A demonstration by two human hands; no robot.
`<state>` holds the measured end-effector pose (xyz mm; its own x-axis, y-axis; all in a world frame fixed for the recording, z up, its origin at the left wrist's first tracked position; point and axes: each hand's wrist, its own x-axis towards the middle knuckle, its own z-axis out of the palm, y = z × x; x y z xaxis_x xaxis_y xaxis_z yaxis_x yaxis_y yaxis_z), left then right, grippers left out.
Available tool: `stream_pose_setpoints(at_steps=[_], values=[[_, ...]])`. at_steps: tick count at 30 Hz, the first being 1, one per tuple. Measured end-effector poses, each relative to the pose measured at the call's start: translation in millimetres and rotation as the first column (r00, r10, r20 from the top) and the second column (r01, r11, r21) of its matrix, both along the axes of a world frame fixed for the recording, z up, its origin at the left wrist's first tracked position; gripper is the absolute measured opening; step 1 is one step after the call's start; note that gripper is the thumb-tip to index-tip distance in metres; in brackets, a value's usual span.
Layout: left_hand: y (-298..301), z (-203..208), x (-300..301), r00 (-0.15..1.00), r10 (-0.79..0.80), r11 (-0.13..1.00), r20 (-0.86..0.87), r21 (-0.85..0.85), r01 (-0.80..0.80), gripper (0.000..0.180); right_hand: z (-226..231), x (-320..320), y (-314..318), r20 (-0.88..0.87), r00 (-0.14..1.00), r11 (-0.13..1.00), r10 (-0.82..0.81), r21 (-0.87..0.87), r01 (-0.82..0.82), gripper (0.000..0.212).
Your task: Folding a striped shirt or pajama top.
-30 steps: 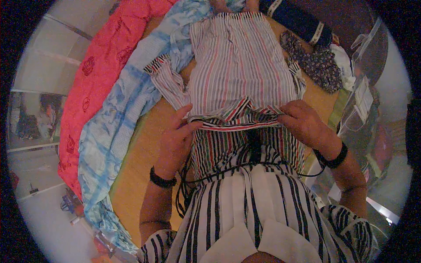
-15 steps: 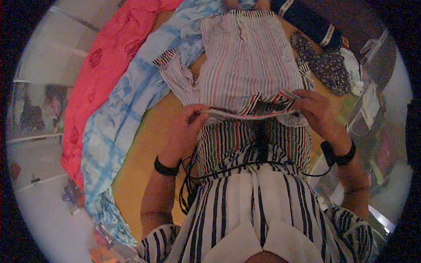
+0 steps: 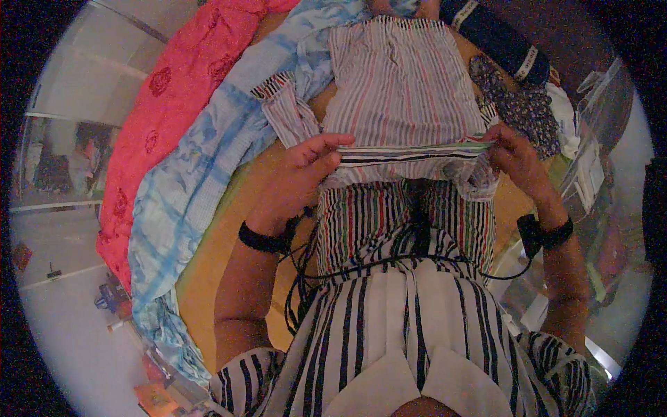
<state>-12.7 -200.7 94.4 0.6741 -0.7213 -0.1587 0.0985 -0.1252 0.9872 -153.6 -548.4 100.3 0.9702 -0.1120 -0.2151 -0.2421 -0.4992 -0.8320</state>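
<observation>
Drawn from a sagging curve into a straight, flat band since half a second earlier, and carried a little farther forward by left hand: near edge of pale striped garment, now turned over to show black, white and green lines.

Far out to the left of left hand, long red cloth with darker rosettes. Next inward, between red cloth and left hand, blue-and-white cloth, crumpled at the lower end. Under and beside left forearm, yellow surface. On left wrist, black strap.

Just beyond left hand, narrow striped piece with fringed end. At left hand, thumb and fingers clamped on left end of the band. Ahead of and between both hands, main spread of the garment, reaching away to a fringed far edge. Nearer than both hands, multicoloured striped cloth, with black cable passing below.

At right hand, fingertips pinched together on right end of the band, loose folds hanging just beneath. Beyond right hand, dark blue bundle with white bands and dark speckled cloth.
</observation>
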Motion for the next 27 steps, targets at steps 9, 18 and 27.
stream_pose_setpoints(at_steps=[9, 18, 27], values=[[-1, -10, 2, 0.996, 0.089, 0.996, -0.012, -0.008, -0.089, 0.038, 5, 11, 7, 0.089, 0.996, 0.999, 0.016, 0.044, -0.02, 0.025], [-15, -11, -5, 0.968, 0.037, 0.904, 0.247, 0.404, -0.138, 0.017, -10, 13, 2, 0.063, 0.997, 0.995, -0.049, 0.086, 0.044, 0.025], [-11, -60, -13, 0.979, 0.12, 0.966, 0.162, 0.207, -0.153, 0.02, -1, 20, 15, 0.251, 0.919, 0.884, 0.304, -0.433, -0.174, 0.033]])
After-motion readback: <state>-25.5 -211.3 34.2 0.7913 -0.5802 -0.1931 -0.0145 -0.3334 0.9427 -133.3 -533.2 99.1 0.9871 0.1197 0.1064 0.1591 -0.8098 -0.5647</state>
